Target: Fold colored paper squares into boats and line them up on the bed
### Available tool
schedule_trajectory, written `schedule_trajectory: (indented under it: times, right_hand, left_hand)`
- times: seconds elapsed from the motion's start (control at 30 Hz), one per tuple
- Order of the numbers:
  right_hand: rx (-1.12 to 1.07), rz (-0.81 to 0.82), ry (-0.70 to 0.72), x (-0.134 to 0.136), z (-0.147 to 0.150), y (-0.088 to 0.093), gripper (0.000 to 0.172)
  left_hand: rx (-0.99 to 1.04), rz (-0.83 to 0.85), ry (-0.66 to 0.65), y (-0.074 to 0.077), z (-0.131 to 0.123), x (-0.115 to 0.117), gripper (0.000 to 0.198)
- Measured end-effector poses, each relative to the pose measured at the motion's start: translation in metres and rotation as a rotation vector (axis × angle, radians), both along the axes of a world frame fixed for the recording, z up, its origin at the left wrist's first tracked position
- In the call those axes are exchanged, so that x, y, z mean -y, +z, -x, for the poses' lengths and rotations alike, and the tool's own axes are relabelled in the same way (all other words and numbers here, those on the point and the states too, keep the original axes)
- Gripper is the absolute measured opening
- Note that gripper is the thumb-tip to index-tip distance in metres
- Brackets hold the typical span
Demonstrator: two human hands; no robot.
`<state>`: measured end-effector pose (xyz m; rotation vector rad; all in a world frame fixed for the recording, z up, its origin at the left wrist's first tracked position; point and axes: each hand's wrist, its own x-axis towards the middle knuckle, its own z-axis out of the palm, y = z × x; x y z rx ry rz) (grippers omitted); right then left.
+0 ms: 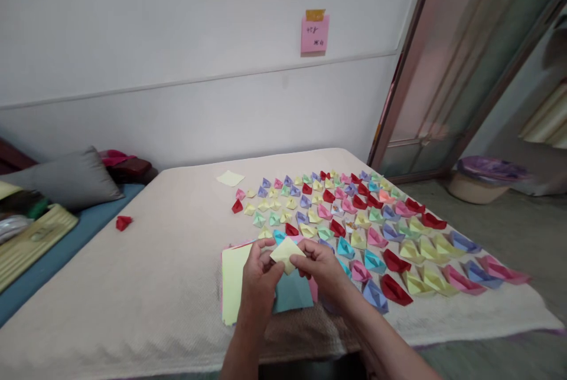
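Note:
Between my two hands is a small folded square of pale yellow paper (287, 253), held up with one corner pointing toward me. My left hand (261, 273) pinches its left side between thumb and fingers. On the right side, my right hand (321, 265) grips it the same way, thumb on top. Below the hands lies a stack of coloured paper sheets (234, 285), with yellow at the left and a teal sheet (295, 294) at the right. Rows of folded paper boats (396, 289) in red, yellow, blue, pink and green stand just to the right.
The table (168, 285) has a cream cloth. A loose pale yellow sheet (230, 178) lies at the back, and a red folded paper piece (123, 223) at the left. A grey pillow (66, 179) is far left. A pink note (315, 34) hangs on the wall; a lidded bucket (476, 188) stands right.

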<state>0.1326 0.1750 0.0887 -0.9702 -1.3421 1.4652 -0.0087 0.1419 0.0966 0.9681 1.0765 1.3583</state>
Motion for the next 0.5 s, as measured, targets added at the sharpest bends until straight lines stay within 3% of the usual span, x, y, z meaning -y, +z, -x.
schedule_trajectory:
  times: [0.07, 0.23, 0.5]
  right_hand:
    - [-0.005, -0.025, -0.025, -0.0003, -0.0002, -0.0011, 0.021]
    - [-0.014, -0.068, -0.045, 0.0022, 0.0021, 0.0032, 0.021]
    - [0.010, 0.018, -0.074, -0.0005, 0.0024, -0.0030, 0.020]
  left_hand:
    - [-0.004, 0.022, 0.029, -0.0023, 0.0000, -0.0019, 0.039]
    - [-0.061, 0.056, 0.026, -0.0086, 0.0012, -0.0018, 0.017]
    - [-0.019, 0.085, 0.093, -0.0082, 0.0016, 0.0039, 0.021]
